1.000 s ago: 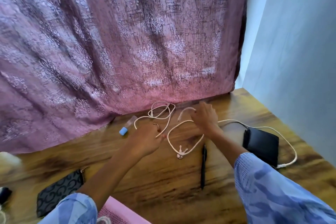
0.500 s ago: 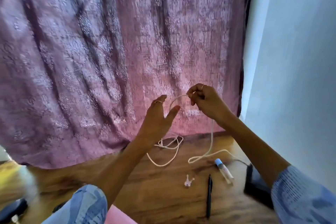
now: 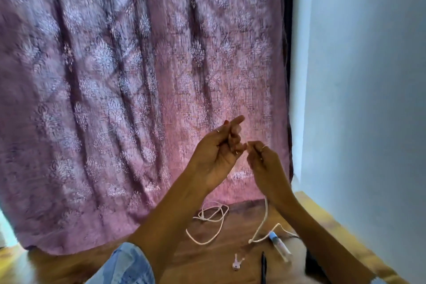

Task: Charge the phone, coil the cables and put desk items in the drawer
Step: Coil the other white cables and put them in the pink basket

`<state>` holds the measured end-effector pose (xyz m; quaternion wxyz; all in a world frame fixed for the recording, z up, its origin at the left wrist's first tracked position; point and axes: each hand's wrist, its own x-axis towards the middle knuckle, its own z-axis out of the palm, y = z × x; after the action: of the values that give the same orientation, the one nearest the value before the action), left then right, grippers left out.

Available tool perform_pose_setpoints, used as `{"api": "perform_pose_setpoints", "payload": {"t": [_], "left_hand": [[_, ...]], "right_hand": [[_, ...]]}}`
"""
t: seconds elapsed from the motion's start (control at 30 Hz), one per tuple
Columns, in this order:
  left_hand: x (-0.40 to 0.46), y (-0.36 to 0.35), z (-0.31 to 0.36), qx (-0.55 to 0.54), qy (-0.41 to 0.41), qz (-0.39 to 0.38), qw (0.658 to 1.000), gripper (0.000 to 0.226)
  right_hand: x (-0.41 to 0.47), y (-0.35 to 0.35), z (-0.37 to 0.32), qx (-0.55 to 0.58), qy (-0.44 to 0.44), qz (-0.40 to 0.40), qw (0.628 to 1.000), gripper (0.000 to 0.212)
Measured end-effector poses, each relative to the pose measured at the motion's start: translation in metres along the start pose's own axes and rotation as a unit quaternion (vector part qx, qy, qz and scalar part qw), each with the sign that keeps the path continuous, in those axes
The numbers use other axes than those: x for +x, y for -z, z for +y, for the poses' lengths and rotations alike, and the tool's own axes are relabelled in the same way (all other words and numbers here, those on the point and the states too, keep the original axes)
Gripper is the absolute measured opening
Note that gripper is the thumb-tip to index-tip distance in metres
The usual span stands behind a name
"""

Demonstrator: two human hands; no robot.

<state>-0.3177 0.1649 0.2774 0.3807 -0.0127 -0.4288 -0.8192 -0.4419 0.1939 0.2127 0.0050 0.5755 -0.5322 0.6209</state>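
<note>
Both hands are raised in front of the pink curtain, close together. My right hand (image 3: 265, 163) pinches a white cable (image 3: 265, 211) that hangs down to the wooden desk (image 3: 207, 260). My left hand (image 3: 219, 154) has its fingers curled beside the cable's top end; whether it grips the cable I cannot tell. A second white cable (image 3: 208, 219) lies in a loose tangle on the desk below. A black pen (image 3: 263, 267), a small tube with a blue cap (image 3: 280, 245) and a small pale clip (image 3: 237, 264) lie near the front. The dark phone (image 3: 313, 265) is mostly hidden by my right forearm.
A patterned pink curtain (image 3: 138, 99) hangs along the back of the desk. A pale blue wall (image 3: 368, 99) borders the desk on the right.
The hands have come closer together, the left hand's fingers curling in towards the right hand's pinch on the cable. A second ago both hands were down on the desk among the cables.
</note>
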Motion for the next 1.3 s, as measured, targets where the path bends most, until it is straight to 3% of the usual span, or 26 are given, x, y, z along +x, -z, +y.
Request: {"api": "perform_pose_setpoints", "payload": {"t": [0.1, 0.27, 0.33, 0.43, 0.53, 0.6, 0.73, 0.83, 0.93, 1.1, 1.17, 1.23, 1.3], "left_hand": [[0.005, -0.016, 0.0, 0.017, -0.072, 0.017, 0.997, 0.029], [0.012, -0.021, 0.011, 0.142, -0.163, 0.057, 0.975, 0.056], [0.009, -0.015, 0.015, 0.3, -0.211, 0.074, 0.928, 0.057], [0.008, -0.001, 0.019, 0.528, -0.264, 0.073, 0.804, 0.059], [0.004, 0.006, 0.02, 0.63, -0.285, 0.051, 0.721, 0.058], [0.001, 0.009, 0.021, 0.673, -0.258, 0.024, 0.693, 0.053], [-0.004, 0.017, 0.024, 0.687, -0.142, -0.012, 0.712, 0.04], [-0.003, 0.021, 0.027, 0.719, -0.106, 0.031, 0.687, 0.026], [0.003, 0.028, 0.031, 0.654, -0.107, -0.022, 0.749, 0.022], [0.02, 0.043, 0.036, 0.699, -0.165, -0.028, 0.696, 0.032], [0.024, 0.038, 0.038, 0.694, -0.172, -0.026, 0.699, 0.043], [0.03, 0.036, 0.041, 0.665, -0.132, -0.028, 0.734, 0.048], [0.033, 0.038, 0.045, 0.604, -0.063, -0.031, 0.794, 0.053]], "right_hand": [[-0.011, -0.005, -0.001, -0.048, -0.006, 0.005, 0.999, 0.024], [-0.018, 0.001, -0.016, -0.111, 0.011, -0.076, 0.991, 0.019], [-0.02, 0.004, -0.023, -0.127, 0.027, -0.106, 0.986, 0.018], [-0.016, 0.005, -0.032, -0.161, 0.07, -0.115, 0.978, 0.021], [-0.004, 0.004, -0.04, -0.195, 0.118, -0.112, 0.967, 0.026], [0.005, 0.005, -0.045, -0.204, 0.142, -0.104, 0.963, 0.025], [0.024, 0.012, -0.049, -0.213, 0.154, -0.085, 0.961, 0.016], [0.034, 0.013, -0.047, -0.213, 0.18, -0.073, 0.958, 0.014], [0.047, 0.012, -0.044, -0.211, 0.207, -0.059, 0.953, 0.023], [0.069, 0.015, -0.039, -0.214, 0.243, -0.08, 0.943, 0.032], [0.08, 0.02, -0.039, -0.244, 0.274, -0.095, 0.925, 0.029], [0.091, 0.026, -0.039, -0.27, 0.305, -0.096, 0.908, 0.031], [0.105, 0.034, -0.039, -0.252, 0.309, -0.085, 0.913, 0.04]]}}
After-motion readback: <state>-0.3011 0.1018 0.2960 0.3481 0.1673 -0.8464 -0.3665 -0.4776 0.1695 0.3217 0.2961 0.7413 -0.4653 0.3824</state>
